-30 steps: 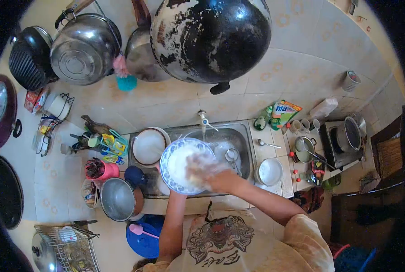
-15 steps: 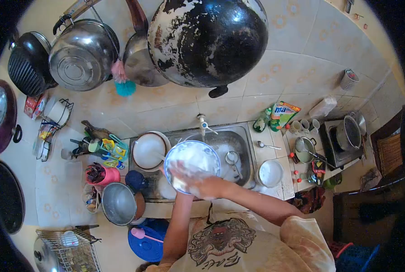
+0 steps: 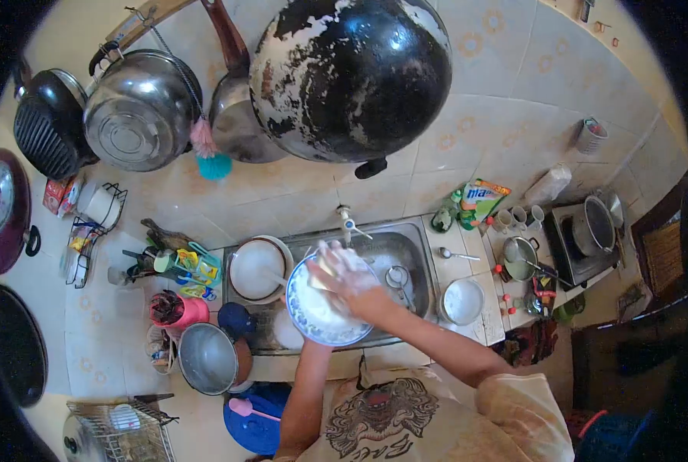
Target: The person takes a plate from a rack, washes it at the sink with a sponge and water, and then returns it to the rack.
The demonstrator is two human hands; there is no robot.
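Observation:
A white plate with a blue patterned rim [image 3: 307, 317] is held over the front of the sink, its inside covered in white suds. My left hand [image 3: 284, 299] grips it from below and at its left edge; most of that hand is hidden under the plate. Across the plate's upper right lies my right hand [image 3: 353, 289], foamy and slightly blurred, closed around a pale sponge [image 3: 323, 278] pressed to the soapy surface. Behind the plate is the steel sink [image 3: 423, 266], where a ladle [image 3: 396, 276] lies in the right basin.
Soapy plates [image 3: 256, 268] are stacked at the sink's left. A tap [image 3: 346, 219] juts from the wall behind. To the right stand a white bowl [image 3: 462, 301] and a spoon [image 3: 455, 252]. At left is a metal pot [image 3: 207, 359]. A large wok [image 3: 351, 77] hangs overhead.
My right hand has moved from the plate's lower middle up toward its far side. The plate has shifted slightly down and tilted. The camera view has shifted a little.

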